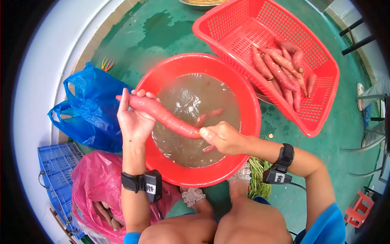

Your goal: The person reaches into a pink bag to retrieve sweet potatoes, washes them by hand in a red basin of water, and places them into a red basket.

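while the left hand [136, 120], palm up, curls part-way around the fat end of a long potato [164, 116], the right hand [222, 138] pinches the tapered end between thumb and fingers. the potato, reddish-pink, slants above the basin [199, 178], a round red tub set on the floor [298, 162]. murky water [183, 152] fills the lower part of it, bright with glare, and a few small potatoes [216, 112] show at the surface.

the floor is smooth green, with a darker wet patch [157, 30] beyond the basin. up and to the right stands a red mesh basket [231, 30], tilted, with a heap of potatoes [280, 73] inside. a pan [203, 5] is cut off at the top edge.

along the left, by the white wall [38, 69], sit a blue bag [95, 110], a pink bag [97, 168] with more roots in its mouth, and a blue crate [61, 164]. greens [258, 179] lie near the basin's lower right. metal legs [365, 149] and a red stool [359, 209] stand at the far right.
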Motion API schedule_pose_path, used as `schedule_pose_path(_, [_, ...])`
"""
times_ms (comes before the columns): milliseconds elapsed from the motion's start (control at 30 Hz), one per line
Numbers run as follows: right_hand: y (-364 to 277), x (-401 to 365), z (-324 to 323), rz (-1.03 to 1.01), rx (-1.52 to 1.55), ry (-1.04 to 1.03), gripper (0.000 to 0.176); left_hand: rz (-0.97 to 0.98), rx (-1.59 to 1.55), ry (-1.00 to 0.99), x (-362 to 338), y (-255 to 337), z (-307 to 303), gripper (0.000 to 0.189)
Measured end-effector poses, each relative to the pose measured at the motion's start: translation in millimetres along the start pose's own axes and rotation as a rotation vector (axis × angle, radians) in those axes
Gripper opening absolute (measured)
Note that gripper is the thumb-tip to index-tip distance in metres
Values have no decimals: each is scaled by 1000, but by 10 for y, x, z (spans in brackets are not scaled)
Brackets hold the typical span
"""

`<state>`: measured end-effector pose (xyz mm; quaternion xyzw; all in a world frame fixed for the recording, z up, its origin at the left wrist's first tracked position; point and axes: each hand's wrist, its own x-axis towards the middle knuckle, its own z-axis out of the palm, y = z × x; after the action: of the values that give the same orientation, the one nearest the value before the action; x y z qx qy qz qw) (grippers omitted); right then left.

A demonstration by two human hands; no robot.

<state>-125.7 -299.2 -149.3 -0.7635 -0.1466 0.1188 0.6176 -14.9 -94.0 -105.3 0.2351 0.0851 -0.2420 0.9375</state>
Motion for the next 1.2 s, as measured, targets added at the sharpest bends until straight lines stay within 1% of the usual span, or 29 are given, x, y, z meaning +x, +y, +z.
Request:
schedule_pose_path(67, [-17,-6,-19,208,368,-55,54,16,7,1,-13,11,-10,24])
schedule_pose_path(100, [-38,-1,-42,312,490,-71,55,24,6,-13,-5,1,-16,25])
schedule_pose_path(133, [-44,1,-56,310,489,-73,55,27,6,-13,0,-6,-22,25])
schedule_pose_path(200, [-51,18,-75,376,501,-51,55,52,27,-15,-2,3,-43,26])
schedule_pose_path(233, [-60,12,-86,350,528,-44,49,58,27,-16,-7,11,-56,26])
schedule_pose_path(267, [-63,12,-67,349,526,-45,49,66,21,-9,-12,12,-69,26])
schedule_pose_path(333, [-56,22,-21,165,208,141,40,72,15,-3,-12,23,-108,26])
schedule_pose_path(367, [-15,10,-38,55,90,175,31,99,15,31,-12,42,-136,26])
schedule_pose_path(400, [-10,19,-80,53,91,177,31,128,15,65,-10,55,-146,27])
schedule_pose_path(467, [-9,39,-177,-265,-432,159,30,120,20,73,-17,50,-141,26])
schedule_pose_path(500, [5,24,-202,-265,-431,161,30,112,33,81,-20,44,-142,26])
schedule_pose_path(567, [47,12,-215,-234,-508,34,30,107,51,92,-27,44,-142,26])
schedule_pose_path(600, [76,4,-184,-236,-506,34,30,112,53,86,-26,38,-141,26])
schedule_pose_path(667, [126,-30,-114,-151,-234,135,27,120,53,80,-26,35,-140,26])
schedule_pose_path(700, [70,-26,-125,-152,-235,133,27,121,43,83,-27,36,-141,25])
schedule_pose_path(767, [-87,-21,-165,254,250,11,22,121,33,87,-26,38,-149,25])
schedule_pose_path(800, [-73,-25,-162,254,250,11,22,128,25,96,-25,45,-165,25])
schedule_pose_path(867, [-19,-32,-145,-36,-225,241,21,135,18,105,-29,47,-163,25])
schedule_pose_path(900, [1,-30,-140,-36,-223,242,21,150,29,115,-37,45,-147,25])
schedule_pose_path(967, [30,-21,-140,-153,-170,345,22,164,40,126,-41,43,-137,24])
schedule_pose_path(1000, [5,-23,-168,-153,-168,347,22,165,34,128,-41,43,-138,24])
schedule_pose_path(1067, [-68,-30,-240,9,111,173,21,165,29,131,-40,35,-128,24])
schedule_pose_path(1100, [-45,-22,-237,8,113,173,21,166,12,165,-35,11,-109,24])
schedule_pose_path(1167, [14,-3,-222,170,484,242,23,170,-6,201,-41,-32,-79,24])
schedule_pose_path(1200, [14,18,-229,168,484,241,23,180,2,199,-48,-52,-66,24])
